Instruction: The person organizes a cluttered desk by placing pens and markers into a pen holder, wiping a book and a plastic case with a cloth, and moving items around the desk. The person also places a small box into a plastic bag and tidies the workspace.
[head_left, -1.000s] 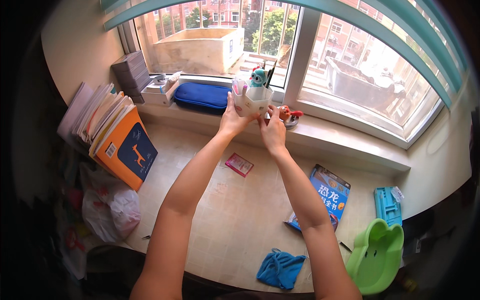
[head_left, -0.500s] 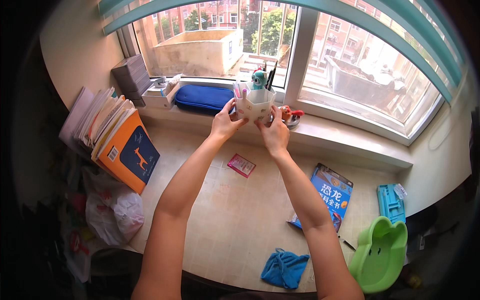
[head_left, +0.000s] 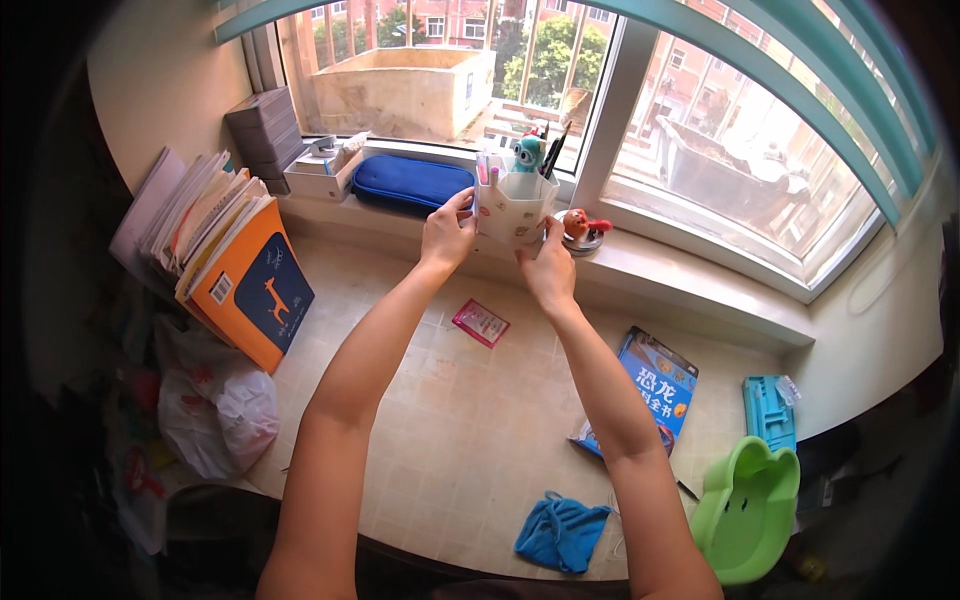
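Note:
Both arms reach forward to a white pen holder [head_left: 515, 210] with small stickers, at the window sill. Pens and a teal big-eyed figure [head_left: 528, 152] stick up out of it. My left hand [head_left: 450, 235] is closed against the holder's left side. On its lower right side, my right hand [head_left: 549, 268] grips with thumb and fingers. The holder's base is partly hidden, so I cannot tell if it rests on the sill. A blue zip pencil case [head_left: 408, 184] lies just left of it. A small red-and-orange figure [head_left: 580, 226] sits just to its right.
On the desk are a pink packet [head_left: 481, 323], a blue book [head_left: 655, 385], a blue cloth [head_left: 562, 533], a teal case [head_left: 768, 412] and a green basin [head_left: 745, 515]. Books [head_left: 245, 285] and a plastic bag [head_left: 220, 400] stand left. A white box [head_left: 322, 178] sits on the sill.
My left thumb has drawn back from the holder's front, and that hand now sits at its left side. The view has shifted slightly. My right hand stays on the holder.

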